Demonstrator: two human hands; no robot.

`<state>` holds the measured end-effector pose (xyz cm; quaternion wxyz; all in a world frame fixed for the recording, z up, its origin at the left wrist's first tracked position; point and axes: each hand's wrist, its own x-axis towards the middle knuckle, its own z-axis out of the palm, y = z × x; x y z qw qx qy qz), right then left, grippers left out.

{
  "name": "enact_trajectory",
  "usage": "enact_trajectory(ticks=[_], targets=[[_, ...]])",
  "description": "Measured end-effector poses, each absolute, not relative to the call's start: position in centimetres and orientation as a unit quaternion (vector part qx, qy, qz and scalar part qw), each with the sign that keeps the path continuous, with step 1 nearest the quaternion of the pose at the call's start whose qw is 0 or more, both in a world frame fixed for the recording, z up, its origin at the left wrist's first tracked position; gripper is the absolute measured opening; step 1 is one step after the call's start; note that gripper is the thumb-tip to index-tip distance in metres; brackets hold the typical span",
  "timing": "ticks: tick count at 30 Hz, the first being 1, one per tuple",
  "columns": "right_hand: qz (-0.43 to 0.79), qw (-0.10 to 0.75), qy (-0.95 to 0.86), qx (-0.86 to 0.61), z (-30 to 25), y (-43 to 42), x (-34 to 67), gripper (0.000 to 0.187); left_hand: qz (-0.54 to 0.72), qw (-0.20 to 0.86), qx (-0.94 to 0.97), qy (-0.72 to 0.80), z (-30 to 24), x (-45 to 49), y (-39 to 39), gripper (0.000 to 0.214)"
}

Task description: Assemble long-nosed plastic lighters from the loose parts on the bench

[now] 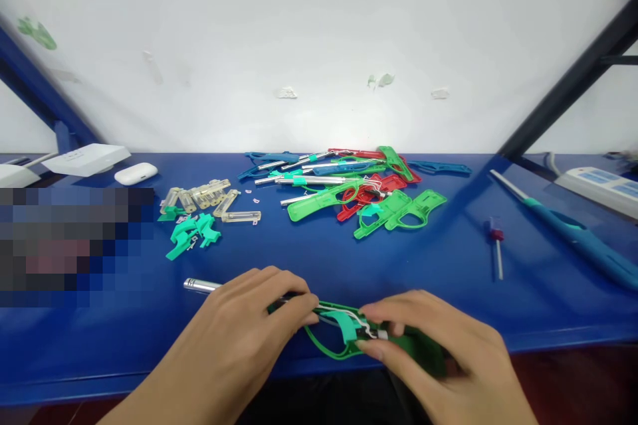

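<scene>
A green lighter casing half (326,350) lies near the front edge of the blue table, its inside facing up. My left hand (254,325) closes over its front part and the metal tube (199,285), whose end sticks out to the left. Thumb and fingers of my right hand (443,345) pinch the casing's handle part from both sides. Between my hands, a teal trigger (347,327), a white wire (343,308) and a small black part with a white end (381,335) sit in the casing. Part of the handle is hidden under my right hand.
Behind lies a pile of green (314,202), red and blue casings with metal tubes. Clear fuel tanks (241,216) and teal triggers (185,236) lie left. A screwdriver (497,239) and a blue lighter (573,232) lie right. A white earbud case (135,174) is back left.
</scene>
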<state>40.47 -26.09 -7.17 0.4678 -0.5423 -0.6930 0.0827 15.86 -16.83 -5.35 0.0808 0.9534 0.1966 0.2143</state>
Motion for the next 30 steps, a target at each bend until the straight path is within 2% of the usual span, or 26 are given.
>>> enact_trajectory(ticks=[4,11,21,30], targets=[[0.081,0.454,-0.712,-0.530,-7.1,-26.0,40.5,0.015,0.226,0.015,0.955,0.194,-4.9,16.3,-17.2,0.041],[0.087,0.505,-0.710,-0.483,-7.4,-25.7,40.2,0.021,0.241,-0.095,0.949,0.182,-4.3,17.1,-17.6,0.039],[0.148,0.514,-0.613,-0.581,-7.1,-26.4,39.7,0.011,0.220,-0.078,0.956,0.179,-5.0,17.0,-17.7,0.039],[0.186,0.546,-0.552,-0.602,-6.8,-26.4,39.5,0.015,0.198,-0.042,0.963,0.181,-5.9,16.3,-17.9,0.050]])
